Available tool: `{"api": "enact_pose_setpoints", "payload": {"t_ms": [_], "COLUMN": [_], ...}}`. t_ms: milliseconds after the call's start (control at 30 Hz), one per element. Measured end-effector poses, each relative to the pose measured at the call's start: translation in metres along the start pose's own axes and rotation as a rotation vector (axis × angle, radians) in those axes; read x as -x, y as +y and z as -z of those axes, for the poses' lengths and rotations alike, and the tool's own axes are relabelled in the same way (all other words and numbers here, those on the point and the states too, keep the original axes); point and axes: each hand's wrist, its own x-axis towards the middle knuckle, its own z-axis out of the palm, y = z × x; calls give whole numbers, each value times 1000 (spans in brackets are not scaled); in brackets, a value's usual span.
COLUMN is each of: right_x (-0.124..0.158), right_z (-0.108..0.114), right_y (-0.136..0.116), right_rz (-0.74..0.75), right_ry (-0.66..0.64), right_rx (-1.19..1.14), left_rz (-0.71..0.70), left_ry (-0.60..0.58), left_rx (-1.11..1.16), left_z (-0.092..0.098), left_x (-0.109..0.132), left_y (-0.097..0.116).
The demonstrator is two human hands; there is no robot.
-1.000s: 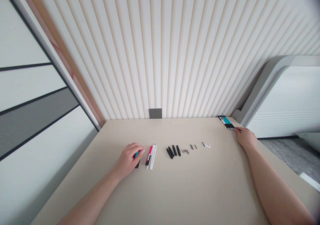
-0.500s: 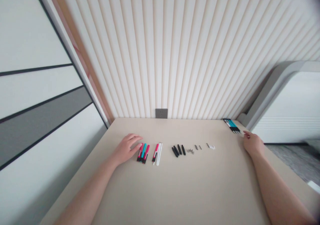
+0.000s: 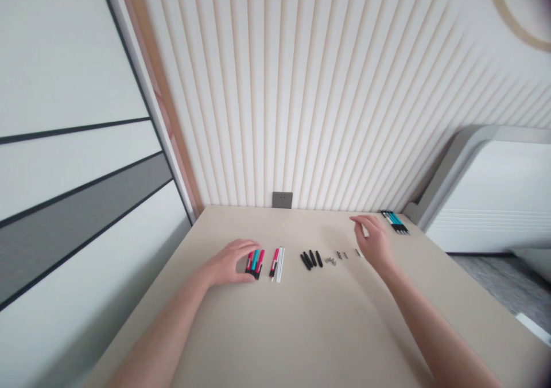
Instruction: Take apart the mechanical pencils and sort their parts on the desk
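Two bare forearms enter along the bottom of the frame, over a pale desk [image 3: 310,330] whose near stretch gives them broad room. Left of centre, the left hand [image 3: 228,263] spreads its fingers wide around three pink and teal barrels [image 3: 255,260], thumb at their near ends; contact cannot be told. This looks like lining up the group; squaring it would call for even, light pressure at both ends. Just right lie a pink barrel [image 3: 274,260] and white rods [image 3: 280,264], leaving little sideways room, then black grips [image 3: 312,258] and small metal parts [image 3: 330,260]. The right hand [image 3: 373,243] hovers right of centre, fingers bent, moderately apart, nothing visible between them. Beyond, teal pens [image 3: 395,221] lie near the far edge, close to the ribbed wall [image 3: 241,118].
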Motion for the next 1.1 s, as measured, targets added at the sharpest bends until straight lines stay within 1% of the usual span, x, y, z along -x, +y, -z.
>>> {"api": "enact_pose_setpoints", "payload": {"t_ms": [33, 100, 133, 200, 300, 400, 500, 600, 700, 867, 1000, 1100], "right_x": [-3, -5, -3, 6, 26, 39, 40, 37, 36, 38, 39, 40], "right_z": [-7, -22, -29, -41, -50, -49, -46, -46, -47, -44, -45, -46], "right_y": [-18, -46, -56, -68, -68, -58, -51, -56, -70, -94, -104, -108], "right_rz": [39, 84, 97, 89, 70, 55, 10, 16, 76, 228, 369, 450], "right_ry": [-26, -36, -47, -48, -95, -161, -170, -177, -221, -367, -466, -535], "right_rx": [-32, -79, -99, -125, -136, -157, -169, -171, -195, -236, -234, -242], "left_rz": [-6, -13, -14, -16, 5, 25, 13, -9, -37, -101, -145, -170], "left_ry": [14, 42, 52, 62, 68, 80, 84, 95, 107, 102, 127, 108], "left_rx": [3, 10, 16, 25, 11, -5, -5, -4, -10, -29, -28, -23], "left_z": [-1, -2, -2, -2, -4, -5, -5, -6, -9, -13, -12, -11], "left_x": [-1, -4, -4, -5, -4, -5, -6, -8, -11, -17, -18, -19], "left_y": [1, 3, 4, 6, 8, 11, 16, 21, 26, 34, 36, 35]}}
